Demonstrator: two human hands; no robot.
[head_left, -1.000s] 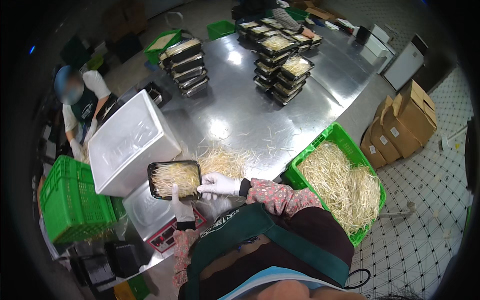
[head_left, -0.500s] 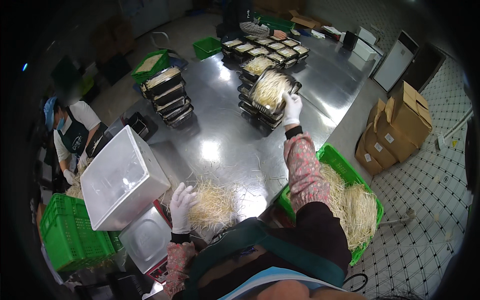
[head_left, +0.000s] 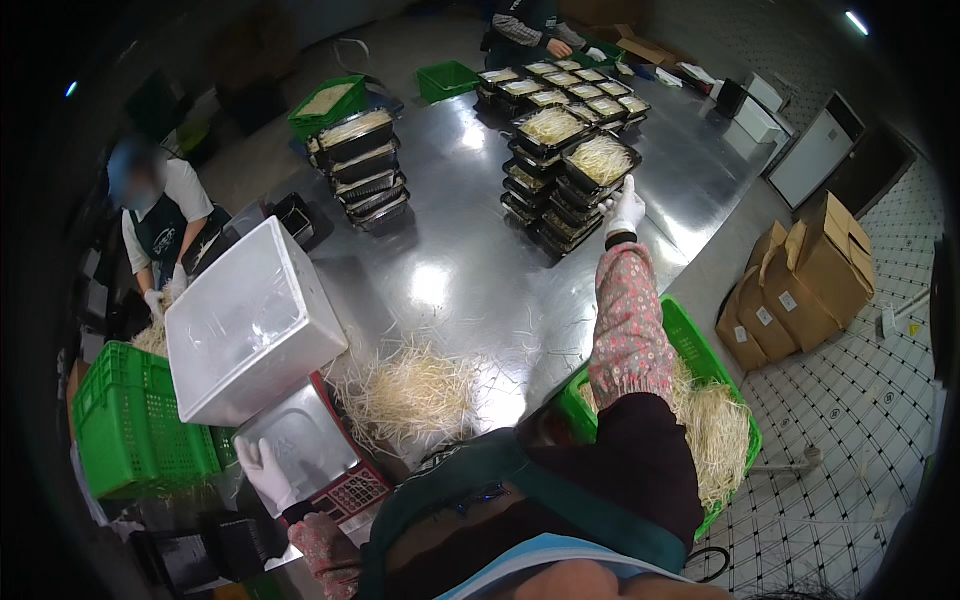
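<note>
My right hand (head_left: 625, 208), white-gloved, reaches far over the table and grips the near right edge of a black plastic tray of bean sprouts (head_left: 600, 161). That tray rests on top of a stack of similar black trays (head_left: 567, 222). Another stack topped by a filled tray (head_left: 550, 127) stands right beside it. My left hand (head_left: 264, 474), also gloved, is open with fingers stretched out at the left edge of the weighing scale (head_left: 308, 440). Nothing sits on the scale's metal plate. A loose heap of bean sprouts (head_left: 415, 392) lies on the table to the scale's right.
A white foam box (head_left: 245, 320) stands behind the scale, near a green crate (head_left: 140, 420). At my right is a green crate of sprouts (head_left: 690, 335). More tray stacks (head_left: 362, 165) stand on the steel table (head_left: 450, 250). Co-workers (head_left: 165, 225) work at left and far end.
My right hand has set the tray of bean sprouts down onto the right stack. My left hand has moved from beside the sprout heap down and left to the scale.
</note>
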